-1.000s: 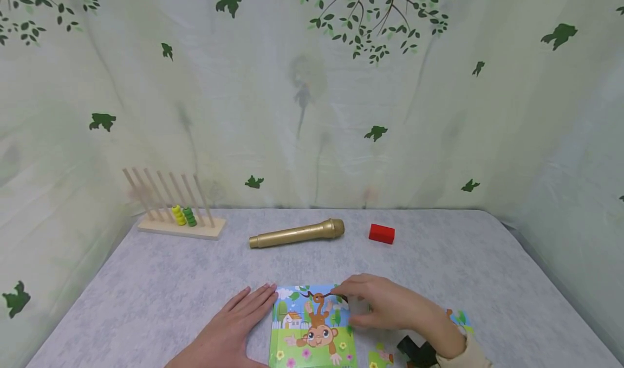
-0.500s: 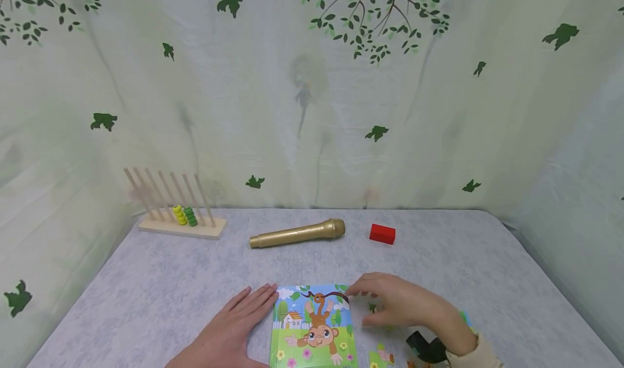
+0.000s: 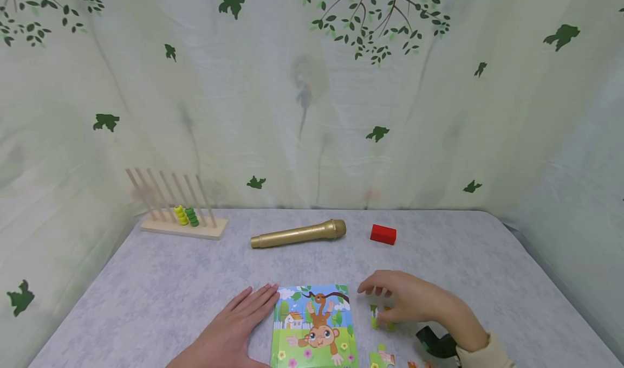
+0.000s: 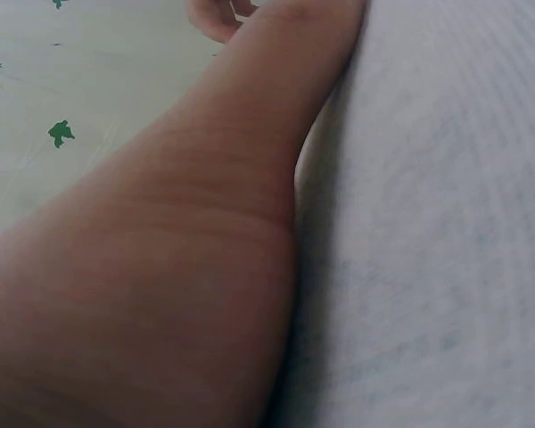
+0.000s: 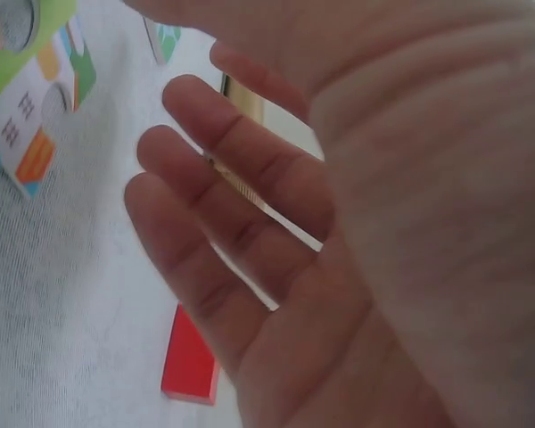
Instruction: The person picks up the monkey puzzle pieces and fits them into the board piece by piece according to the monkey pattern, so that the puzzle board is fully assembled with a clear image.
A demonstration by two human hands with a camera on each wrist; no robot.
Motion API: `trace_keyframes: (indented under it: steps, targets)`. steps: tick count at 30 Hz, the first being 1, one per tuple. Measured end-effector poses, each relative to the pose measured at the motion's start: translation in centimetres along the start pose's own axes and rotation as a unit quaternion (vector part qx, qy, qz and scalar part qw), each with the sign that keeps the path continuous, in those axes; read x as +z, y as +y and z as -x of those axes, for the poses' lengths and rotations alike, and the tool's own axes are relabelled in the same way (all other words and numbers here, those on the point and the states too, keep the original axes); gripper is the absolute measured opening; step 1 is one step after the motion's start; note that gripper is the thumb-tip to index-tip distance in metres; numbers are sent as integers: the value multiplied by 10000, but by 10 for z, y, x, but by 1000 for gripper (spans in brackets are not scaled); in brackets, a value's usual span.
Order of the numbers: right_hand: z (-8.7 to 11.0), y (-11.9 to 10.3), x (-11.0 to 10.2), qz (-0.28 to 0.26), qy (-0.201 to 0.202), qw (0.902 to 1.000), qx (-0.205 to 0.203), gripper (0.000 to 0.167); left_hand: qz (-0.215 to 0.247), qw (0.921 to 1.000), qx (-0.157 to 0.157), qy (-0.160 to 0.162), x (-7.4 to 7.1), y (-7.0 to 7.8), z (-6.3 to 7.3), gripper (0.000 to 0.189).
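A square monkey picture board (image 3: pixel 306 330) lies at the front middle of the table. My left hand (image 3: pixel 234 327) rests flat beside it, fingertips at its upper left edge; the left wrist view shows mostly my forearm (image 4: pixel 178 232). To the right of the board, my right hand (image 3: pixel 414 297) hovers with loosely bent fingers, thumb over some jigsaw pieces (image 3: pixel 374 316). In the right wrist view the palm and fingers (image 5: pixel 241 227) show nothing held, and a colourful jigsaw piece (image 5: pixel 36 116) appears at upper left. Another piece (image 3: pixel 380 357) lies nearer the front edge.
A gold toy microphone (image 3: pixel 298 234) and a red block (image 3: pixel 383 234) lie farther back. At the back left stands a wooden peg rack (image 3: pixel 182 228) with yellow and green beads. A black object (image 3: pixel 436 342) shows by the right wrist. A leaf-printed curtain (image 3: pixel 312 97) encloses the table.
My right hand has drawn back to the right, off the picture board's upper right edge, over the loose jigsaw pieces. My left hand stays in place.
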State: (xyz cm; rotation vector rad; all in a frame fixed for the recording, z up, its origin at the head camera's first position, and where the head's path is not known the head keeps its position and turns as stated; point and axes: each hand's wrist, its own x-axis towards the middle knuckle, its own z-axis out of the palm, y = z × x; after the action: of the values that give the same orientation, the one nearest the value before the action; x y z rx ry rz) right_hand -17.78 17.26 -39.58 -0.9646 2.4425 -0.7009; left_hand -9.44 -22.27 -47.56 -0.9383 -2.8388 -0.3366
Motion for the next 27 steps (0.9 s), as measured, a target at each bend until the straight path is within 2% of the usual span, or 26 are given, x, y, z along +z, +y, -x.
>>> trace_keyframes:
  steps: [7,17,27]
  targets:
    - [2,8,2,-92,-202,9995,223,60,-161,9996,124,183,2,-1,0,120]
    - [4,11,4,29,-225,9989,403,51,-122,9999,81,68,1,-1,0,121]
    - [5,12,3,-118,-311,9979,559,43,-154,9997,168,106,-1,0,-1,121]
